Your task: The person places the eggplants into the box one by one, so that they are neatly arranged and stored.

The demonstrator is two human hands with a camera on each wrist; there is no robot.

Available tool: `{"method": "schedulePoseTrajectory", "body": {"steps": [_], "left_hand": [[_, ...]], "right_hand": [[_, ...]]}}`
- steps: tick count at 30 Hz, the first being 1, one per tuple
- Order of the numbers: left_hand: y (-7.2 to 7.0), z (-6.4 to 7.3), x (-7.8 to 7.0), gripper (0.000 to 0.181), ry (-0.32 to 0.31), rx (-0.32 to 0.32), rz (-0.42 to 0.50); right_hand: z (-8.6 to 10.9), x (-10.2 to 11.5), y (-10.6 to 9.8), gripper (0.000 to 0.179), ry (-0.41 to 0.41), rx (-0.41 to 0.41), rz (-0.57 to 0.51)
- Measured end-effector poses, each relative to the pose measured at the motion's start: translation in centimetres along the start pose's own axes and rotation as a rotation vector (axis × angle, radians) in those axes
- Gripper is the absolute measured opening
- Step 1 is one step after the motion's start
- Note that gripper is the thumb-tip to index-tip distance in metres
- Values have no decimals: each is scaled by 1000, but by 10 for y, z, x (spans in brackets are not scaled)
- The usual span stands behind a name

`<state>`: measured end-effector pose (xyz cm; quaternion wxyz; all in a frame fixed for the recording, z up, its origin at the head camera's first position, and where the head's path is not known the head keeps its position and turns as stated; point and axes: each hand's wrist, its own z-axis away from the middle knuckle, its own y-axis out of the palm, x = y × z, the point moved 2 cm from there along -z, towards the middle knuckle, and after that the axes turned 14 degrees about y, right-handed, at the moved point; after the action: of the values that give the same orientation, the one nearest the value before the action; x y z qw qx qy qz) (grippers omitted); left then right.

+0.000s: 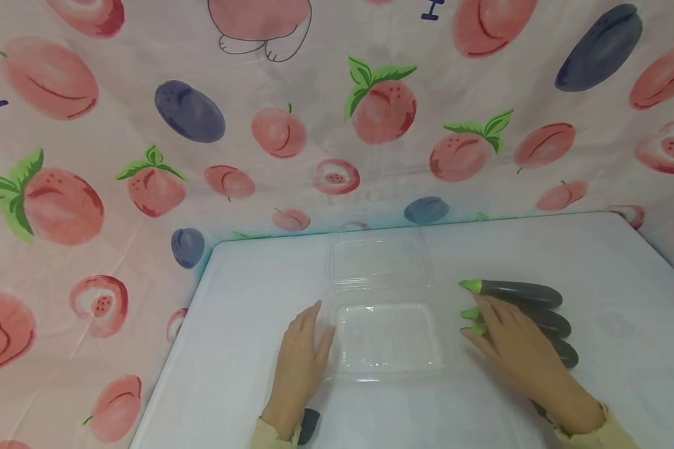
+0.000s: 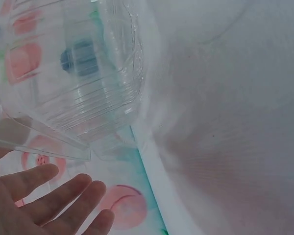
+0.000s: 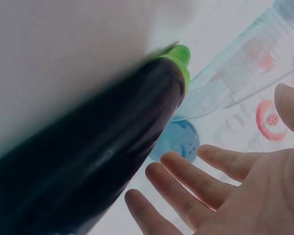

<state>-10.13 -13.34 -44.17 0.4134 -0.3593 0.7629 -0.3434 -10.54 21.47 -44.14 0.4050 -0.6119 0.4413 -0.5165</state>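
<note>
A clear plastic clamshell box (image 1: 390,340) lies opened out on the table, its lid (image 1: 379,262) folded back toward the wall. Beside the box's left edge is my left hand (image 1: 300,362), fingers extended. In the left wrist view the ribbed plastic box (image 2: 88,98) stands close to these fingers; whether they touch it I cannot tell. To the right, my right hand (image 1: 519,349) is over three dark eggplants (image 1: 522,293) with green stem ends, partly covering two of them. The right wrist view has one eggplant (image 3: 103,142) near the loosely spread fingers, which grip nothing.
A white table (image 1: 224,312) carries everything and ends at a cloth wall covering (image 1: 314,81) printed with peaches and dark fruit. Part of a dark wrist-worn device (image 1: 309,427) shows by the left sleeve.
</note>
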Motion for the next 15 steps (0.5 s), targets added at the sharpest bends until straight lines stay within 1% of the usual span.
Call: {"method": "schedulePoseTrajectory", "body": {"steps": [8,15], "left_hand": [[0,-4,2,52,-60,6,42],[3,-4,5,51,-84,-3,80]], "right_hand": [[-1,-7,0,68,17,44,5],[0,-11,-1,65,21,38,37]]}}
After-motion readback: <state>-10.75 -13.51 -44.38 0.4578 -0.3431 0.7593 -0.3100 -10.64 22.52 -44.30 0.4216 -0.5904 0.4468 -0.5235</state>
